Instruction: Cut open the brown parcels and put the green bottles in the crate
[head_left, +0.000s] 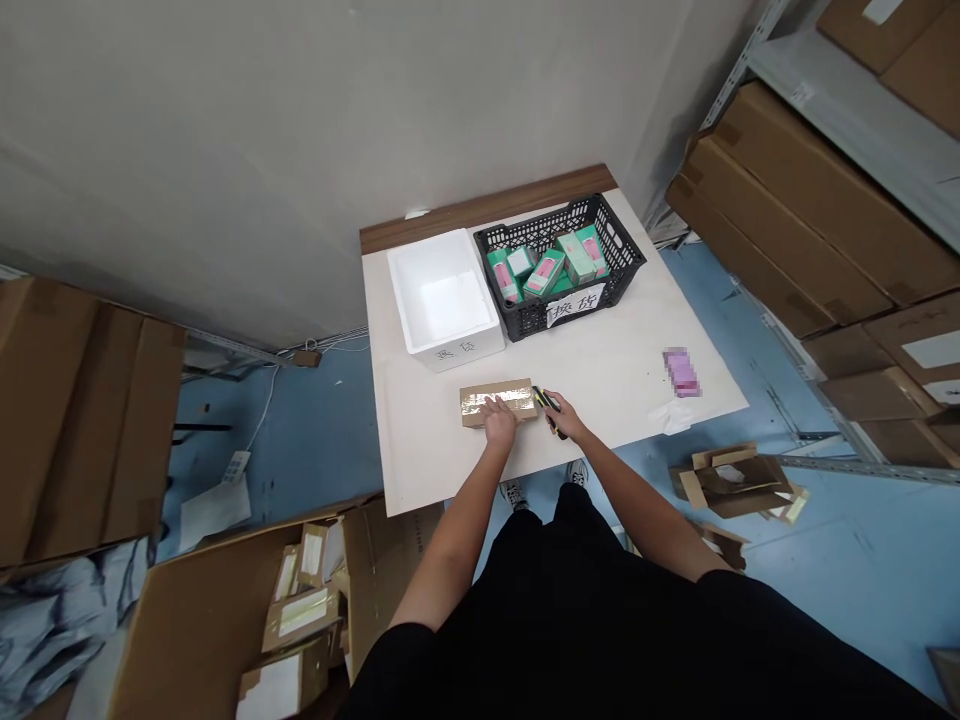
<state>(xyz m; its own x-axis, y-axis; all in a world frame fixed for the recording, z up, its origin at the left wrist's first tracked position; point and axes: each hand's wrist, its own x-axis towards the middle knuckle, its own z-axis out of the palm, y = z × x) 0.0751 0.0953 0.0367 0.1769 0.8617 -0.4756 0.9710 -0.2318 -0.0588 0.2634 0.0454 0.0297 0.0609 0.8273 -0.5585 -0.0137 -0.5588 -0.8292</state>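
A small brown cardboard box (472, 410) with shiny tape along its top lies near the front of the white table (420, 450). My left hand (498, 418) rests on top of it, fingers stretched out and pressing on the tape. Beside the box's right end, my right hand (564, 414) is closed around a black and yellow utility knife (556, 426). The knife's tip is close to the box's right edge; whether it touches cannot be made out.
Behind the box stand a white foam box (493, 342) and a black plastic crate (525, 322) holding several green and pink packages. A pixelated purple item (682, 372) lies at the table's right. A large carton (202, 610) with small boxes stands lower left; shelves (862, 100) of cartons rise right.
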